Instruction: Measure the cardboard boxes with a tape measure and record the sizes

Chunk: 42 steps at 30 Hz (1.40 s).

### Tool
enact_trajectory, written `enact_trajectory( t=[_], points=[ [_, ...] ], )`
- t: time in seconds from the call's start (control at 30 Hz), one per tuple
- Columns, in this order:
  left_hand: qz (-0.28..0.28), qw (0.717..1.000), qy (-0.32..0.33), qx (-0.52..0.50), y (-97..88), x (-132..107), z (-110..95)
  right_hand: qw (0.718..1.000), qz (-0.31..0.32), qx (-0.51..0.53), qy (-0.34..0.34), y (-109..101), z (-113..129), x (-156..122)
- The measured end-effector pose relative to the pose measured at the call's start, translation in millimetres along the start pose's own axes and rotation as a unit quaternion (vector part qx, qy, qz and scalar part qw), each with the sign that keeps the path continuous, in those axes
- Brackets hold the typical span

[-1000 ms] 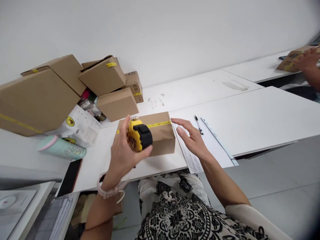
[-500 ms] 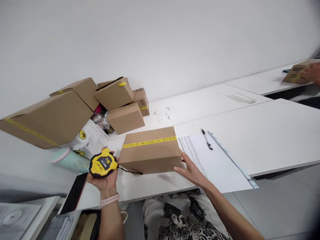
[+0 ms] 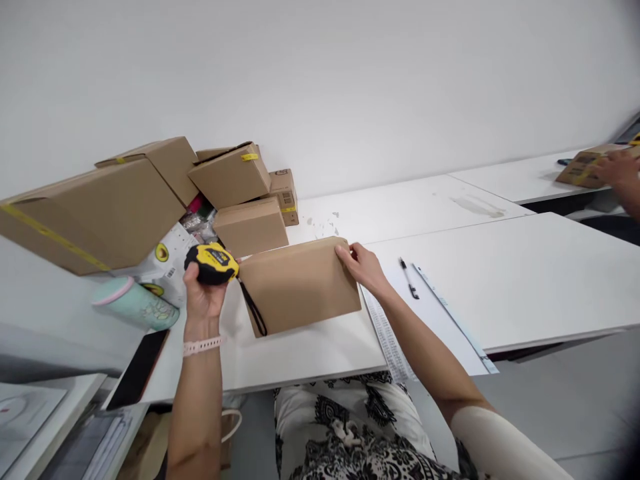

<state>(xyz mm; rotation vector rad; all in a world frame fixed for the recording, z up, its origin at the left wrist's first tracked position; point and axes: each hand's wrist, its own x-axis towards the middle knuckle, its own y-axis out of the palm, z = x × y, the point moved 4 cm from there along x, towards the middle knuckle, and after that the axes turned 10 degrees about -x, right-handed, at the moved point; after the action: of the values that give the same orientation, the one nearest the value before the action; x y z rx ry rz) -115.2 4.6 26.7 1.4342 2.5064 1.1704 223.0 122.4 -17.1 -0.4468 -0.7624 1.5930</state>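
My left hand (image 3: 204,300) is closed around a yellow and black tape measure (image 3: 213,262), whose black wrist strap dangles over the front of a cardboard box (image 3: 300,287). That box is tipped, with a plain brown face turned towards me and its taped side out of sight. At its upper right corner my right hand (image 3: 364,268) grips the edge, thumb on the near face and the fingers partly hidden behind. My left fingertips come close to the box's left edge; whether they touch it is hidden by the tape measure.
Several cardboard boxes (image 3: 250,227) are stacked at the back left. Nearby are a mint tumbler (image 3: 140,303) lying on its side and a dark phone (image 3: 140,370). Printed sheets (image 3: 440,327) with a pen (image 3: 409,279) lie right. A co-worker's hand (image 3: 620,170) touches another box (image 3: 580,168).
The box has been tipped, so its yellow-taped top no longer shows. My right hand has moved up to its upper corner. My left hand has raised and turned the tape measure.
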Motion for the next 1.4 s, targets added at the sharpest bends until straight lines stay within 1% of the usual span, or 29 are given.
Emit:
enact_trajectory(
  t=[0.07,0.13,0.2,0.23,0.27,0.33,0.37,0.4,0.43,0.47,0.53,0.57,0.6,0.63,0.67,0.7,0.73,0.77,0.83,0.87,0.93,1.0,1.07,1.17,1.27,1.3,1.33,1.37,1.4],
  points=[
    [-0.006,0.994,0.074,0.080,3.3,16.8,2.0,0.999,0.022,-0.024,0.000,8.8,3.7,22.0],
    [0.014,0.973,0.130,0.188,12.0,28.9,7.4,0.997,0.057,-0.047,0.000,22.1,6.7,37.9],
    [0.063,0.942,0.128,0.304,24.7,35.6,20.7,0.994,0.086,-0.067,0.006,36.3,8.6,46.9],
    [0.090,0.919,0.116,0.366,31.5,36.9,29.4,0.993,0.094,-0.071,0.009,42.1,8.9,49.2],
    [0.112,0.889,0.104,0.432,37.8,37.1,38.3,0.993,0.098,-0.072,0.009,46.2,8.5,50.4],
    [0.150,0.812,0.080,0.559,49.1,35.9,55.1,0.993,0.102,-0.058,-0.011,47.7,4.3,50.7],
    [0.168,0.774,0.069,0.607,53.7,35.3,62.3,0.993,0.100,-0.051,-0.024,44.1,-1.3,50.2],
    [0.184,0.742,0.058,0.642,57.6,34.8,68.2,0.994,0.091,-0.051,-0.034,37.1,-10.2,49.5],
    [0.197,0.717,0.048,0.667,60.8,34.4,73.0,0.995,0.073,-0.059,-0.033,27.1,-23.0,48.5],
    [0.207,0.697,0.040,0.685,63.6,33.8,76.9,0.996,0.048,-0.079,-0.018,14.3,-39.9,47.2],
    [0.211,0.671,0.053,0.709,70.3,29.4,83.3,0.987,-0.011,-0.151,0.052,-14.9,-82.3,41.9],
    [0.209,0.667,0.080,0.711,75.5,24.0,86.9,0.976,-0.032,-0.193,0.098,-28.6,-105.1,37.6],
    [0.206,0.673,0.119,0.700,82.3,15.2,91.6,0.962,-0.039,-0.232,0.139,-39.5,-126.7,32.6],
    [0.212,0.689,0.160,0.674,90.7,2.4,98.8,0.950,-0.036,-0.262,0.168,-46.8,-145.8,27.6],
    [0.230,0.709,0.197,0.637,100.5,-14.3,109.0,0.940,-0.024,-0.284,0.186,-50.2,-161.8,23.0],
    [0.261,0.730,0.217,0.593,110.8,-33.9,123.0,0.935,-0.008,-0.298,0.192,-49.7,-174.3,19.4],
    [0.327,0.736,0.209,0.555,122.2,-56.2,142.5,0.933,0.013,-0.307,0.187,-45.8,-183.2,16.9],
    [0.385,0.725,0.198,0.535,133.0,-79.2,164.0,0.934,0.033,-0.311,0.173,-39.6,-189.0,15.5],
    [0.464,0.702,0.176,0.511,150.8,-120.3,207.1,0.937,0.066,-0.315,0.134,-25.5,-194.1,15.3],
    [0.492,0.690,0.162,0.506,157.3,-136.3,227.9,0.939,0.076,-0.314,0.116,-19.7,-195.1,16.1],
    [0.524,0.667,0.131,0.513,164.5,-157.0,264.4,0.943,0.083,-0.311,0.091,-14.0,-197.6,18.2],
    [0.542,0.646,0.099,0.529,164.7,-165.3,292.2,0.945,0.071,-0.305,0.089,-16.8,-203.1,20.3],
    [0.552,0.627,0.069,0.545,160.4,-167.0,310.5,0.947,0.042,-0.299,0.106,-24.5,-211.2,22.4],
    [0.556,0.611,0.041,0.563,152.7,-166.8,322.9,0.955,0.018,-0.269,0.123,-31.9,-222.2,26.8],
    [0.550,0.611,0.033,0.569,149.9,-166.7,324.3,0.970,0.036,-0.219,0.098,-29.2,-225.2,33.5],
    [0.546,0.613,0.033,0.570,150.2,-166.4,323.6,0.978,0.046,-0.182,0.089,-27.5,-224.1,35.9],
    [0.543,0.617,0.033,0.569,150.9,-165.8,322.7,0.988,0.057,-0.119,0.082,-25.9,-221.9,38.2],
    [0.539,0.620,0.035,0.569,151.9,-165.0,321.6,0.994,0.069,-0.029,0.076,-24.4,-218.2,40.4],
    [0.535,0.625,0.037,0.568,153.1,-164.0,320.6,0.991,0.082,0.083,0.067,-23.0,-212.7,42.6]
  ],
)
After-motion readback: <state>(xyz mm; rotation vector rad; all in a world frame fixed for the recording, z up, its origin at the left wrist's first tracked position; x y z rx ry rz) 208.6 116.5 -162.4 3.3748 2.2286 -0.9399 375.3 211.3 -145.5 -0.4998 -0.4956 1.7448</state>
